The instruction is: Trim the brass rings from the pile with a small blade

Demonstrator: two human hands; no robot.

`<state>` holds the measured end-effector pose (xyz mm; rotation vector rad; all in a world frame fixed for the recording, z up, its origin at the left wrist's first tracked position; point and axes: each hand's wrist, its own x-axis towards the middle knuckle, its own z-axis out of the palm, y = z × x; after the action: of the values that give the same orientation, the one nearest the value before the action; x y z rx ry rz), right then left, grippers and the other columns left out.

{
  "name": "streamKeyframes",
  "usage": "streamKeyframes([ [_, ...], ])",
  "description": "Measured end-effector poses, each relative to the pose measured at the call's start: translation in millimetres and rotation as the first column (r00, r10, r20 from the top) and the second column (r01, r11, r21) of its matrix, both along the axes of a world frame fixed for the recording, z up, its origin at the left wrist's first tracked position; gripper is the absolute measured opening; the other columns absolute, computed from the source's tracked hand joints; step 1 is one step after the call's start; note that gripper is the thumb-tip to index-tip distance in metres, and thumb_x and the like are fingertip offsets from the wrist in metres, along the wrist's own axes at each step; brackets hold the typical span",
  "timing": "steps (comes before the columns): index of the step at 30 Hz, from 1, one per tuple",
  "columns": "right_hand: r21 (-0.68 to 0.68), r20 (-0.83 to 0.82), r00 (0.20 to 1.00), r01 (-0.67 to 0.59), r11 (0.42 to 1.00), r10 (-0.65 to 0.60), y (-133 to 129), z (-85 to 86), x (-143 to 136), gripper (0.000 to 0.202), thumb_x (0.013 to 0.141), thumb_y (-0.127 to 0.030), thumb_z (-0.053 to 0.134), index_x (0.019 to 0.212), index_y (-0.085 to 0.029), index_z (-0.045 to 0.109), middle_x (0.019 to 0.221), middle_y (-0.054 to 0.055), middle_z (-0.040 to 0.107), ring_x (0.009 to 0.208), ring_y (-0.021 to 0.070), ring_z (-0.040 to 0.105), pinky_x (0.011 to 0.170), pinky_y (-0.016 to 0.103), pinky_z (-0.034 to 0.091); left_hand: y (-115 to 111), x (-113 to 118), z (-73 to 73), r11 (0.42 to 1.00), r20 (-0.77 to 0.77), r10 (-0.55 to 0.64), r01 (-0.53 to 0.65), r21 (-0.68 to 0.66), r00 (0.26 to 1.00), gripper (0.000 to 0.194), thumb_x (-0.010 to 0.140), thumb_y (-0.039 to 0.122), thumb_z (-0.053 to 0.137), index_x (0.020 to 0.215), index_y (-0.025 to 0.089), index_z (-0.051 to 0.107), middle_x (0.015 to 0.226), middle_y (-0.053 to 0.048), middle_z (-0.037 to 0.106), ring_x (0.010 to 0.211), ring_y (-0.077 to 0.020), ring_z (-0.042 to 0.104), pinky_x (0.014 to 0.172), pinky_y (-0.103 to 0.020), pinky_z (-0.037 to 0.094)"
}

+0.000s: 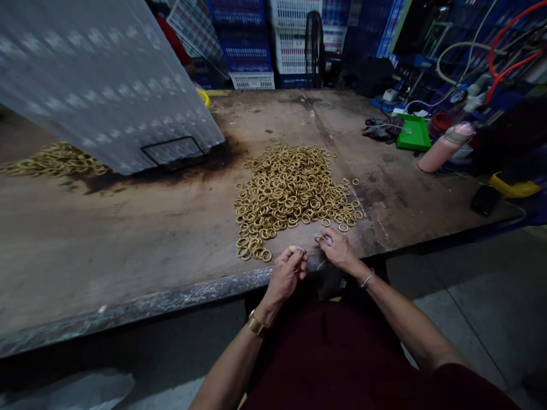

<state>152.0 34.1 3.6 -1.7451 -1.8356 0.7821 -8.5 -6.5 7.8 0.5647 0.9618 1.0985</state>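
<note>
A heap of brass-coloured rings (294, 182) lies on the wooden workbench in front of me, with a few loose ones around its edge. My left hand (287, 270) is closed near the bench's front edge, fingers curled together; what it holds, if anything, is too small to make out. Just right of it, my right hand (341, 250) pinches a single brass ring (318, 239) at its fingertips. A small whitish bit shows between those fingers, its kind unclear. Both hands are close to the near side of the heap.
A large grey ribbed panel (106, 85) stands tilted at left, beside a second ring pile (55, 160). At right are a green tray (413, 132), a pink bottle (447, 148), a black phone-like object (486, 200) and hoses. Crates (239, 34) and a fan (314, 42) stand behind the workbench (149, 239).
</note>
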Motion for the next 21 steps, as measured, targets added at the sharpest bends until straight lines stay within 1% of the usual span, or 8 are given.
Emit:
streamKeyframes([
  [3, -0.219, -0.388, 0.921, -0.141, 0.965, 0.047, -2.1, 7.8, -9.4, 0.015, 0.073, -0.032, 0.053, 0.068, -0.018, 0.052, 0.053, -0.005, 0.050, 0.047, 0.0075, 0.039, 0.046, 0.019, 0.029, 0.9, 0.4, -4.7, 0.971, -0.283, 0.078, -0.009, 0.237, 0.956, 0.027, 0.070, 0.029, 0.067, 0.094, 0.017, 0.062, 0.066, 0.003, 0.058, 0.050, -0.0069, 0.047, 0.048, -0.019, 0.039],
  [6, -0.411, -0.645, 0.764, -0.356, 0.839, 0.008, -4.3, 18.1, -11.5, 0.019, 0.067, -0.034, 0.058, 0.070, -0.018, 0.049, 0.050, -0.008, 0.048, 0.038, 0.0037, 0.029, 0.038, 0.018, 0.020, 2.1, -4.5, -5.8, 0.897, -0.418, 0.104, 0.097, 0.431, 0.903, 0.025, 0.071, 0.024, 0.064, 0.095, 0.019, 0.068, 0.082, -0.004, 0.067, 0.076, -0.0154, 0.061, 0.074, -0.027, 0.047],
  [10, -0.504, -0.776, 0.624, -0.523, 0.688, -0.093, -5.2, 25.2, -6.9, 0.021, 0.058, -0.027, 0.060, 0.069, -0.019, 0.045, 0.048, -0.010, 0.045, 0.035, 0.0011, 0.022, 0.036, 0.017, 0.013, 1.7, -12.0, -1.0, 0.806, -0.515, 0.063, 0.261, 0.532, 0.855, 0.020, 0.073, 0.019, 0.061, 0.089, 0.021, 0.073, 0.088, -0.009, 0.070, 0.082, -0.0188, 0.064, 0.079, -0.030, 0.047],
  [13, -0.514, -0.799, 0.590, -0.571, 0.640, -0.115, -5.4, 23.3, -4.3, 0.024, 0.060, -0.030, 0.061, 0.072, -0.020, 0.044, 0.049, -0.011, 0.044, 0.034, 0.0009, 0.020, 0.036, 0.016, 0.014, 0.6, -14.0, -0.1, 0.802, -0.540, 0.076, 0.270, 0.533, 0.839, 0.018, 0.073, 0.019, 0.062, 0.088, 0.021, 0.073, 0.083, -0.008, 0.071, 0.075, -0.0181, 0.064, 0.074, -0.029, 0.047],
  [15, -0.498, -0.766, 0.639, -0.521, 0.693, -0.070, -6.0, 20.0, -4.9, 0.024, 0.064, -0.036, 0.060, 0.073, -0.020, 0.045, 0.052, -0.009, 0.046, 0.035, 0.0017, 0.023, 0.036, 0.017, 0.016, 0.4, -13.8, -2.1, 0.822, -0.552, 0.104, 0.241, 0.516, 0.828, 0.017, 0.074, 0.020, 0.062, 0.087, 0.021, 0.072, 0.081, -0.007, 0.070, 0.073, -0.0178, 0.063, 0.074, -0.029, 0.046],
  [17, -0.435, -0.673, 0.739, -0.398, 0.807, 0.002, -7.0, 16.8, -7.5, 0.024, 0.069, -0.041, 0.057, 0.074, -0.018, 0.049, 0.054, -0.007, 0.049, 0.039, 0.0035, 0.030, 0.038, 0.018, 0.020, 0.4, -12.9, -4.8, 0.849, -0.564, 0.124, 0.207, 0.486, 0.816, 0.015, 0.075, 0.022, 0.061, 0.086, 0.021, 0.071, 0.078, -0.004, 0.070, 0.071, -0.0166, 0.061, 0.072, -0.028, 0.046],
  [19, -0.302, -0.533, 0.844, -0.254, 0.919, 0.058, -8.2, 14.5, -11.3, 0.024, 0.072, -0.041, 0.057, 0.078, -0.017, 0.054, 0.057, -0.006, 0.050, 0.046, 0.0056, 0.037, 0.043, 0.018, 0.027, 0.5, -11.3, -6.5, 0.873, -0.566, 0.131, 0.175, 0.455, 0.814, 0.014, 0.076, 0.023, 0.059, 0.084, 0.020, 0.071, 0.074, -0.002, 0.068, 0.067, -0.0149, 0.059, 0.069, -0.026, 0.045],
  [21, -0.159, -0.403, 0.910, -0.170, 0.973, 0.094, -9.2, 13.2, -15.1, 0.025, 0.072, -0.040, 0.058, 0.081, -0.017, 0.057, 0.061, -0.005, 0.051, 0.053, 0.0071, 0.041, 0.050, 0.019, 0.031, 0.6, -9.1, -6.2, 0.889, -0.555, 0.127, 0.153, 0.431, 0.822, 0.013, 0.076, 0.025, 0.059, 0.081, 0.019, 0.070, 0.070, 0.000, 0.066, 0.065, -0.0135, 0.057, 0.067, -0.024, 0.044],
])
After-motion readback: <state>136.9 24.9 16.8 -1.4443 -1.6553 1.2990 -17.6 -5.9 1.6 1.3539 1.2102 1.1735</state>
